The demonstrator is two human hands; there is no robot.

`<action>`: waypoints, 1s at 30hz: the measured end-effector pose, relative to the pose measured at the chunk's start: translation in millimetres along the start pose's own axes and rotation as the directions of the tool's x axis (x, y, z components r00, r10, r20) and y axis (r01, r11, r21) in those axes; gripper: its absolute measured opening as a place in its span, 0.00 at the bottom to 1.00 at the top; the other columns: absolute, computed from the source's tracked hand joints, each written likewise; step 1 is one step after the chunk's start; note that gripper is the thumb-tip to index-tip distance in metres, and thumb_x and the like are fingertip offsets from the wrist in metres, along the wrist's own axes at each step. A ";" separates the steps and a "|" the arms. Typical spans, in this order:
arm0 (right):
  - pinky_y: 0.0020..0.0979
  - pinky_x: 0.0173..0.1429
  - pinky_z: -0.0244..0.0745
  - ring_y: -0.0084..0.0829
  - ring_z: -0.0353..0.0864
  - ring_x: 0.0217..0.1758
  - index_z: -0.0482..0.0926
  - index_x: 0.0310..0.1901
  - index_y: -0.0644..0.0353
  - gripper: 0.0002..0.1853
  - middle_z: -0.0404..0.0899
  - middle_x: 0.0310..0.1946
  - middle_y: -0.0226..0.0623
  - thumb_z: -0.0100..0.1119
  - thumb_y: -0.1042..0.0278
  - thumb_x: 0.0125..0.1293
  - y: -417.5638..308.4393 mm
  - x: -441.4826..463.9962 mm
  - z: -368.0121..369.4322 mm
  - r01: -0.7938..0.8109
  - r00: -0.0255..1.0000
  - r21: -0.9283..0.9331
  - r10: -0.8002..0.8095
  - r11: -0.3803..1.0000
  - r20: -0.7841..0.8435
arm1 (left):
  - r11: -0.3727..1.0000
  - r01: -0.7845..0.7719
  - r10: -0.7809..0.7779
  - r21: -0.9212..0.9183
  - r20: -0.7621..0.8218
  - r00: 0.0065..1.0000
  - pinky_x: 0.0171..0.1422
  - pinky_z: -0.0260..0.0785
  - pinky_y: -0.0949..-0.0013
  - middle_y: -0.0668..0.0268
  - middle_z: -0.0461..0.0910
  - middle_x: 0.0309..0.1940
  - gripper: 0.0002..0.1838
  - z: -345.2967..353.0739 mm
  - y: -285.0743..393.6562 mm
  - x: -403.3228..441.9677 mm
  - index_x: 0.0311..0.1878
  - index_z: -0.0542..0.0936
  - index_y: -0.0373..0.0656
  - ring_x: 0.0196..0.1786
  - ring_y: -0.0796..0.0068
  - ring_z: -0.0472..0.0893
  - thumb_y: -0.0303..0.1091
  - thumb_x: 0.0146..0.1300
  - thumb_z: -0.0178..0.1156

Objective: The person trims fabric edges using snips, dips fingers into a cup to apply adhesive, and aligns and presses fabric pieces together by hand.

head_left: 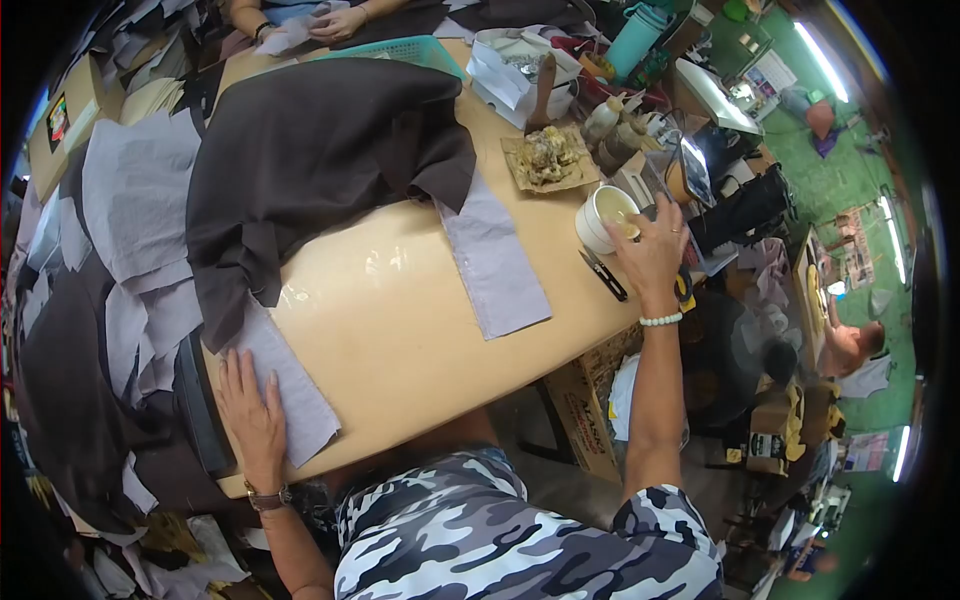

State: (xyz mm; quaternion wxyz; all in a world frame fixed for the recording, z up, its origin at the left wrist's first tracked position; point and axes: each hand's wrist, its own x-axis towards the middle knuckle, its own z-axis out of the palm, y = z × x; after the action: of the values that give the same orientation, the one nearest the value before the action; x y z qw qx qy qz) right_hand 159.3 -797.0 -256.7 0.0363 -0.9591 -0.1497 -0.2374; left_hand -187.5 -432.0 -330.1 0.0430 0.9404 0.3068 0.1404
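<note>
My left hand (250, 405) lies flat with its fingers stretched out, at the left end of the table. It touches the edge of a pale grey cloth piece (285, 390) that hangs from under dark brown fabric (320, 150). A second pale cloth strip (495, 265) comes out from the right side of the dark fabric. At the table's right side my right hand (652, 245) is at the rim of a white cup (592, 222). Its thumb and fingers close around a small pale yellow thing (629, 230), whose kind I cannot make out. Black thread snips (604, 275) lie beside the cup.
A brush (541, 95) stands by a crusted yellowish lump on cardboard (548, 160). Beyond are small bottles (602, 122), a white box (500, 75), a teal tumbler (640, 40) and a teal basket (425, 50). Another person's hands (335, 22) work across the table. Fabric heaps the left side.
</note>
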 end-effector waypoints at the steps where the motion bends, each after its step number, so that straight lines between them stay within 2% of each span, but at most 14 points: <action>1: 0.57 0.71 0.45 0.52 0.54 0.70 0.84 0.44 0.57 0.23 0.62 0.65 0.49 0.59 0.46 0.57 0.9 -3.3 -1.9 0.016 0.996 0.024 -0.014 1.000 -0.087 | 1.000 -0.001 0.000 0.026 0.020 1.000 0.71 0.49 0.47 0.50 0.64 0.64 0.26 -1.0 -1.5 2.2 0.65 0.66 0.40 0.69 0.49 0.59 0.38 0.65 0.53; 4: 0.58 0.71 0.46 0.52 0.56 0.69 0.83 0.44 0.57 0.15 0.64 0.64 0.48 0.56 0.62 0.56 9.2 -19.8 3.7 0.067 0.994 -0.056 -0.072 0.996 -0.087 | 0.998 -0.043 0.042 0.042 0.004 0.999 0.71 0.49 0.47 0.51 0.64 0.64 0.26 -1.9 -2.4 10.3 0.65 0.65 0.41 0.68 0.48 0.60 0.38 0.65 0.52; 9: 0.53 0.61 0.57 0.51 0.62 0.65 0.83 0.40 0.55 0.15 0.67 0.61 0.46 0.54 0.71 0.50 3.0 -28.3 3.6 0.209 0.973 -0.162 -0.222 0.964 -0.069 | 0.999 -0.041 0.040 0.020 0.031 0.999 0.71 0.50 0.49 0.51 0.65 0.63 0.26 -5.0 6.9 23.7 0.65 0.65 0.40 0.66 0.46 0.62 0.36 0.65 0.52; 10: 0.52 0.62 0.57 0.52 0.62 0.65 0.83 0.40 0.56 0.15 0.67 0.61 0.47 0.55 0.73 0.50 -5.6 -27.3 -3.1 0.214 0.976 -0.187 -0.217 0.959 0.003 | 0.999 -0.049 0.049 -0.010 -0.007 0.999 0.71 0.50 0.49 0.51 0.66 0.61 0.26 4.3 1.3 23.9 0.65 0.65 0.39 0.64 0.46 0.63 0.36 0.64 0.52; 13: 0.50 0.65 0.58 0.48 0.65 0.63 0.82 0.41 0.60 0.16 0.69 0.58 0.50 0.54 0.80 0.49 -46.5 -24.9 -15.9 0.323 0.945 -0.012 -0.322 0.946 0.053 | 0.996 -0.008 0.018 -0.093 0.100 0.995 0.71 0.49 0.45 0.51 0.68 0.58 0.28 2.6 -5.5 32.0 0.66 0.64 0.38 0.63 0.48 0.65 0.42 0.65 0.51; 14: 0.48 0.64 0.60 0.47 0.67 0.62 0.82 0.42 0.61 0.16 0.70 0.56 0.50 0.53 0.81 0.50 -69.9 -24.0 -16.8 0.371 0.922 0.209 -0.385 0.905 0.028 | 0.995 -0.015 0.026 -0.094 0.117 0.993 0.71 0.48 0.43 0.51 0.67 0.59 0.29 3.1 -8.8 33.9 0.66 0.63 0.38 0.64 0.48 0.64 0.43 0.66 0.51; 17: 0.37 0.61 0.65 0.44 0.72 0.57 0.81 0.44 0.62 0.18 0.72 0.52 0.50 0.47 0.85 0.53 -149.3 -40.3 -20.4 0.384 0.841 0.734 -0.541 0.561 -0.026 | 0.990 -0.122 0.127 -0.072 0.072 0.989 0.71 0.45 0.40 0.51 0.66 0.63 0.31 11.3 -24.2 40.0 0.68 0.61 0.40 0.67 0.49 0.62 0.48 0.66 0.48; 19: 0.30 0.57 0.67 0.40 0.74 0.53 0.80 0.45 0.63 0.19 0.73 0.48 0.47 0.44 0.87 0.56 -204.6 -55.8 -16.0 0.228 0.747 0.927 -0.664 0.299 0.031 | 0.984 -0.167 0.174 -0.068 0.118 0.978 0.71 0.44 0.39 0.50 0.65 0.64 0.32 12.5 -36.1 45.0 0.69 0.60 0.42 0.69 0.50 0.61 0.50 0.67 0.47; 21: 0.27 0.54 0.66 0.36 0.74 0.49 0.80 0.46 0.64 0.19 0.73 0.45 0.43 0.42 0.87 0.58 -252.2 -65.9 -5.7 0.079 0.620 0.993 -0.784 0.092 0.023 | 0.982 -0.154 0.177 -0.106 0.265 0.948 0.71 0.42 0.39 0.49 0.64 0.65 0.33 3.0 -42.3 51.6 0.70 0.59 0.44 0.70 0.51 0.60 0.52 0.67 0.46; 22: 0.28 0.55 0.67 0.36 0.73 0.50 0.80 0.45 0.63 0.18 0.74 0.46 0.42 0.42 0.86 0.59 -271.7 -69.7 -0.5 0.020 0.578 0.997 -0.815 0.071 0.047 | 0.985 -0.143 0.166 -0.093 0.328 0.930 0.72 0.41 0.41 0.47 0.67 0.63 0.33 -6.2 -41.7 55.9 0.71 0.59 0.45 0.69 0.51 0.61 0.53 0.67 0.45; 25: 0.31 0.57 0.67 0.38 0.72 0.51 0.82 0.44 0.59 0.19 0.74 0.46 0.42 0.42 0.84 0.58 -321.3 -78.3 30.8 -0.006 0.554 0.999 -0.832 0.037 0.035 | 0.960 -0.231 0.273 -0.160 0.343 0.899 0.73 0.42 0.45 0.46 0.67 0.63 0.35 -3.8 -57.8 66.3 0.71 0.57 0.47 0.69 0.50 0.61 0.54 0.65 0.47; 26: 0.32 0.57 0.67 0.38 0.72 0.52 0.82 0.44 0.58 0.19 0.74 0.46 0.41 0.42 0.83 0.58 -331.0 -76.9 39.1 0.043 0.557 0.998 -0.830 0.051 0.019 | 0.953 -0.238 0.294 -0.189 0.371 0.881 0.75 0.42 0.55 0.45 0.62 0.67 0.36 -5.8 -60.5 69.6 0.71 0.58 0.44 0.71 0.52 0.57 0.53 0.65 0.48; 29: 0.36 0.58 0.67 0.40 0.71 0.52 0.83 0.44 0.54 0.20 0.74 0.46 0.41 0.44 0.82 0.56 -353.7 -72.3 51.5 0.156 0.561 0.983 -0.828 0.094 -0.010 | 0.960 -0.259 0.277 -0.107 0.493 0.825 0.75 0.41 0.56 0.46 0.60 0.68 0.35 -19.9 -58.9 81.0 0.71 0.59 0.44 0.72 0.52 0.56 0.53 0.65 0.48; 30: 0.36 0.59 0.67 0.40 0.72 0.52 0.84 0.43 0.54 0.20 0.74 0.46 0.41 0.44 0.82 0.56 -357.5 -70.7 51.9 0.173 0.561 0.979 -0.828 0.110 -0.006 | 0.929 -0.345 0.368 -0.130 0.374 0.851 0.75 0.42 0.54 0.47 0.64 0.65 0.35 -21.9 -61.9 83.1 0.71 0.59 0.45 0.69 0.53 0.61 0.53 0.64 0.48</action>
State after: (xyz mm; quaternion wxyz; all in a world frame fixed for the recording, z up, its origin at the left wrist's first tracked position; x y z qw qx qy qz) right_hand 14.0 -468.2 -336.0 0.4294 -0.6516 -0.5961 0.1891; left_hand -164.7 -333.2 -299.6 0.1038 0.9881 0.1079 -0.0363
